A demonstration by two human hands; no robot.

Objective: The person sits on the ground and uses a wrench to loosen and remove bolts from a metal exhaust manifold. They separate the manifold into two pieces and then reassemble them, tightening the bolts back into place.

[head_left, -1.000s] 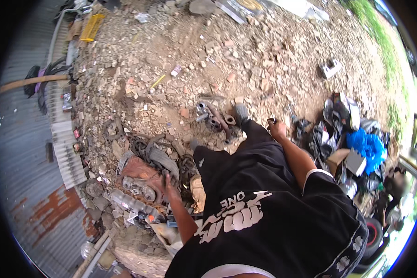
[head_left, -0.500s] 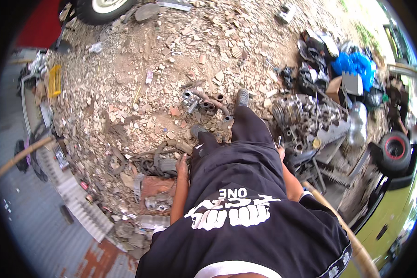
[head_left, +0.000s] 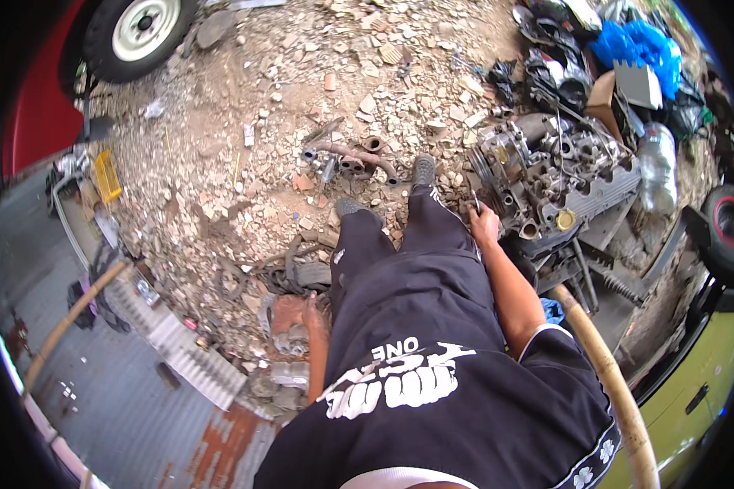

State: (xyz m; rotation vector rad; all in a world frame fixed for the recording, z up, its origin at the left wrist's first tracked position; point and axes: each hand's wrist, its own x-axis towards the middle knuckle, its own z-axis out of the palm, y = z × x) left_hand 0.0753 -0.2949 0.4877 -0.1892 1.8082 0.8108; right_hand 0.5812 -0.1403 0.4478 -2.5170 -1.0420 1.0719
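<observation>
My right hand [head_left: 484, 226] is beside my right thigh, its fingers closed on a thin metal tool [head_left: 476, 200] whose kind I cannot make out. Just right of that hand lies a greasy engine [head_left: 575, 191] with a yellowish round cap. Along my left leg hangs my left hand [head_left: 311, 306], over a rusty reddish block [head_left: 288, 313]; its fingers are too unclear to read. A rusty exhaust manifold [head_left: 355, 154] rests on the stony ground ahead of my feet.
Rubble covers the ground. A bamboo pole [head_left: 607, 367] stands at my right, near a green vehicle [head_left: 697, 383]. Corrugated metal sheets [head_left: 130, 391] lie at left. Beyond the engine are a clear plastic bottle [head_left: 657, 169] and a blue bag [head_left: 640, 50]. A wheel [head_left: 145, 28] is at far left.
My right hand has swung forward and out from my thigh, bringing the thin tool into clearer view. My left hand has dropped back slightly. The whole view has turned a little.
</observation>
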